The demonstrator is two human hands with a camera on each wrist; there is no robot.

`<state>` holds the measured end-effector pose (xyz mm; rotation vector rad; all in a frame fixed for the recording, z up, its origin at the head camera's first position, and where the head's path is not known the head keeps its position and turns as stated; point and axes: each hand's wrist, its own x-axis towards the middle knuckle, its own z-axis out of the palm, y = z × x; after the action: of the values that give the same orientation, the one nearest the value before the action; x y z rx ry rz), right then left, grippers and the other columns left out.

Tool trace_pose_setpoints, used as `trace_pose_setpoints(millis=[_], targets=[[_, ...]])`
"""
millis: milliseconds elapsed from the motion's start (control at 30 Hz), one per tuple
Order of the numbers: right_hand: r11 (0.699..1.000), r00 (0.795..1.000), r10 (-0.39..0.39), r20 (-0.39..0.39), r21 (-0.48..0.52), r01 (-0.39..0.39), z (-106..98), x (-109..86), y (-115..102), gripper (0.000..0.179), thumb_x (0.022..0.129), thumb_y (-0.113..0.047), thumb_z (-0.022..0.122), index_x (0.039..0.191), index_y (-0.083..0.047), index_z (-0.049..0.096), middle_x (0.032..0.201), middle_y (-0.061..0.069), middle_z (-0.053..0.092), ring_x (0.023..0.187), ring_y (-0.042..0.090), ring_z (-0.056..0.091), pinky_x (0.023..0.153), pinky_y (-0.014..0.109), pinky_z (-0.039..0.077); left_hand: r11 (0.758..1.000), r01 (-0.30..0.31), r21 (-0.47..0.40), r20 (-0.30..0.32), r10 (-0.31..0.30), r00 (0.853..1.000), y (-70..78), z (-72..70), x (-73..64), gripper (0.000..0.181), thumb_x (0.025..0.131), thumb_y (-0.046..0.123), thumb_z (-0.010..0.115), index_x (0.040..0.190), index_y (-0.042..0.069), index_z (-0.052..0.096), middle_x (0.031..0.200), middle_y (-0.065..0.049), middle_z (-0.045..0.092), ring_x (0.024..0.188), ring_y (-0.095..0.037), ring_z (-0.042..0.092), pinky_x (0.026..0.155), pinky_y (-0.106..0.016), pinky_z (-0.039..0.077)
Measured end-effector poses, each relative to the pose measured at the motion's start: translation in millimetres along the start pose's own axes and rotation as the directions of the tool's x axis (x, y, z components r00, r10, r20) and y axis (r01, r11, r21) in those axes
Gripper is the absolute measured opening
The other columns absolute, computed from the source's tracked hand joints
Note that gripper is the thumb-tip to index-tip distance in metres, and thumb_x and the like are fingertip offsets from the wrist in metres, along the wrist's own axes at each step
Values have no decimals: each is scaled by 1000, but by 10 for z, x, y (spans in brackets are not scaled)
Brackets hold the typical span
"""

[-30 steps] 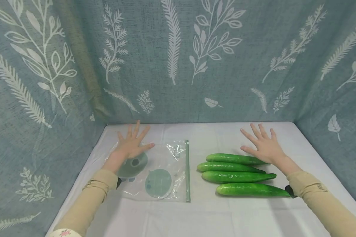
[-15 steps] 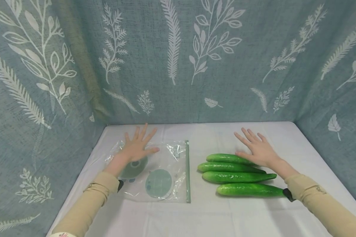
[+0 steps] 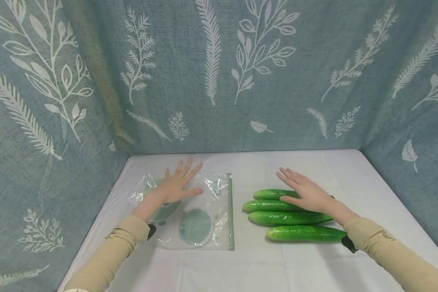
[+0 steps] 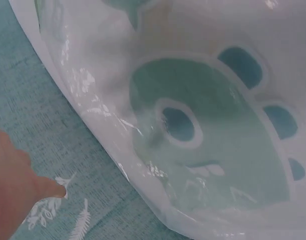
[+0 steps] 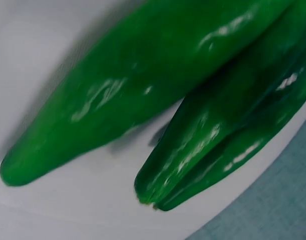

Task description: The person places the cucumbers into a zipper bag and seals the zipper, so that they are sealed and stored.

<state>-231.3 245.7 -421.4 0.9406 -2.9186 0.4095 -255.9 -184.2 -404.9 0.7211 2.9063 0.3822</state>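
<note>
A clear zip bag (image 3: 195, 226) with green cartoon prints lies flat on the left, its green zip edge (image 3: 231, 211) toward the middle. Over its far part hovers my left hand (image 3: 178, 185), fingers spread and straight, holding nothing. In the left wrist view, part of that hand (image 4: 15, 187) shows beside the bag (image 4: 213, 130). Several green cucumbers (image 3: 304, 233) lie side by side on the right, tips leftward. My right hand (image 3: 306, 195) is above the farther ones, fingers straight, partly hiding them; contact cannot be told. The right wrist view shows only cucumbers (image 5: 117, 85), no hand.
Both rest on a white-covered table (image 3: 248, 271). A blue-green curtain (image 3: 226, 125) with white leaf patterns stands around the back and sides. Dark wrist pieces (image 3: 348, 244) show below the beige sleeves (image 3: 390, 253).
My left hand has moved right and slightly nearer over the bag. My right hand has moved left and nearer, over the cucumbers, its fingers closer together. Bag and cucumbers stay put.
</note>
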Motion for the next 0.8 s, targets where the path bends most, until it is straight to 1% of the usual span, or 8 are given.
trace_pose_setpoints(millis=[200, 333, 433, 567, 667, 800], targets=[[1000, 1000, -4, 9, 22, 3, 51, 28, -118, 77, 92, -49, 55, 151, -12, 22, 156, 12, 25, 143, 35, 25, 116, 53, 23, 998, -48, -45, 10, 49, 999, 92, 54, 29, 82, 89, 64, 46, 151, 39, -2, 160, -3, -13, 145, -40, -9, 106, -74, -5], [999, 1000, -12, 23, 39, 11, 94, 50, -199, 78, 92, -50, 54, 151, -11, 23, 156, 11, 26, 143, 33, 27, 115, 51, 25, 997, -64, -35, 26, 65, 998, 132, 106, 59, 82, 89, 65, 45, 151, 40, -3, 160, -1, -12, 146, -39, -6, 107, -73, -3], [999, 999, -35, 37, 37, 34, 143, 73, -252, 76, 93, -50, 53, 151, -12, 23, 156, 9, 27, 143, 30, 28, 115, 50, 27, 996, -82, -43, 38, 84, 996, 176, 133, 78, 83, 89, 64, 46, 151, 40, -3, 160, -1, -11, 146, -39, -5, 107, -74, -2], [997, 997, -73, 39, 41, 71, 209, 112, -323, 73, 93, -46, 54, 151, -11, 25, 156, 9, 28, 142, 29, 30, 114, 49, 29, 993, -90, -81, 73, 96, 993, 259, 149, 88, 82, 89, 63, 48, 150, 42, -3, 161, 1, -10, 147, -36, -4, 110, -71, -1], [994, 995, -93, 45, 58, 91, 252, 141, -390, 72, 93, -44, 54, 150, -11, 26, 155, 9, 29, 142, 29, 30, 114, 49, 30, 990, -100, -104, 100, 110, 989, 313, 173, 91, 82, 89, 63, 47, 151, 39, -1, 161, 0, -7, 147, -35, -4, 112, -68, -1], [991, 989, -122, 81, 67, 117, 310, 174, -491, 71, 94, -46, 52, 150, -12, 26, 156, 8, 28, 143, 27, 29, 114, 47, 30, 986, -122, -111, 116, 135, 984, 352, 236, 94, 83, 90, 62, 46, 153, 34, 1, 161, -4, -2, 147, -36, -1, 112, -68, 2]])
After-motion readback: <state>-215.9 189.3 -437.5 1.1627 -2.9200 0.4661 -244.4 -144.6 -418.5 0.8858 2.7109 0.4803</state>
